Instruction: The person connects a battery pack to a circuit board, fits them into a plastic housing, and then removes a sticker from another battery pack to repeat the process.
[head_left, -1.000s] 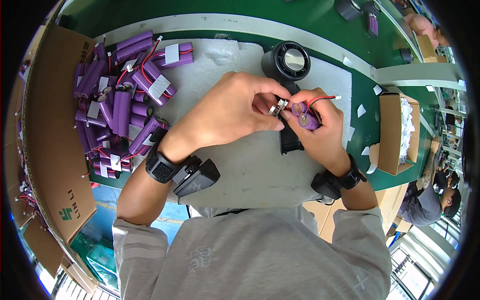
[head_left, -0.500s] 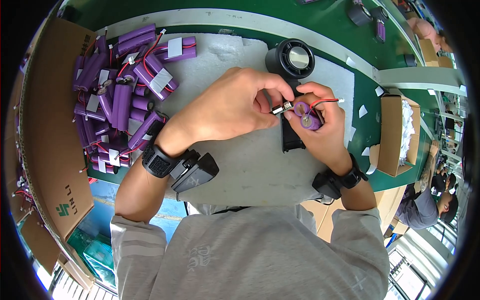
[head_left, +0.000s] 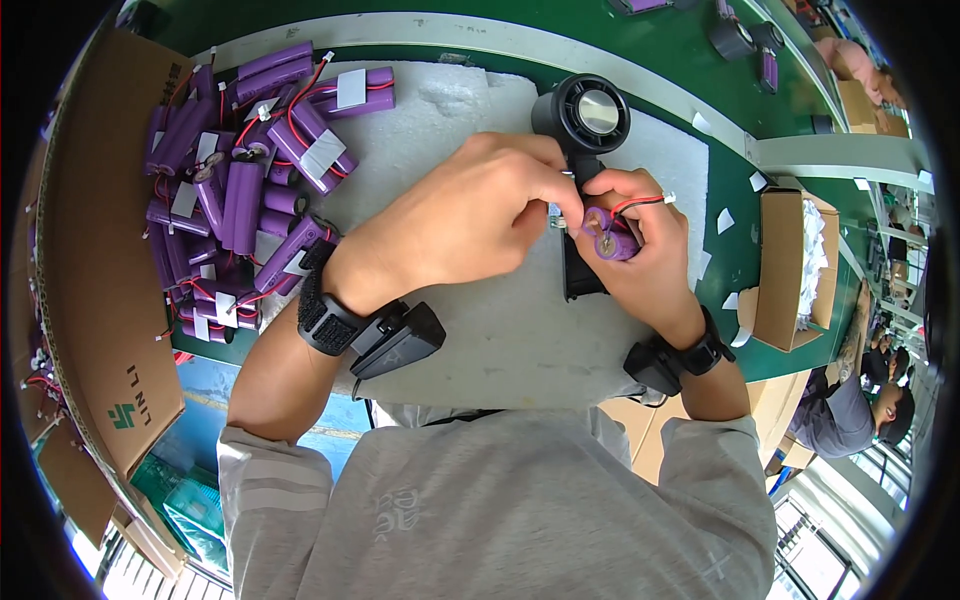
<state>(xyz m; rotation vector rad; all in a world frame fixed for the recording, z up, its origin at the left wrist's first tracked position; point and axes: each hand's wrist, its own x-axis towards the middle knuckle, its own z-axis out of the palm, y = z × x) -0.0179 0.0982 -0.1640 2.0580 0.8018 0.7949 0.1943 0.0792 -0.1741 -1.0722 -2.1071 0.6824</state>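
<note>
At 2 o'clock I see the battery point(head_left: 620, 246), gripped in the right hand point(head_left: 648, 268); left hand point(head_left: 488, 205) curled just beside, can't tell if pinching. Fan point(head_left: 592, 114) at 1 o'clock.

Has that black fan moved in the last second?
No: against the mat beneath it, the fan keeps the same spot, no visible shift either way.

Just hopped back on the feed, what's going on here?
A person's right hand holds a purple battery pack with red and black wires. The left hand is close beside it, fingers at a small metallic part; its grip is partly hidden. A black fan-shaped device lies on a pale foam sheet, with more purple packs heaped to the left.
</note>
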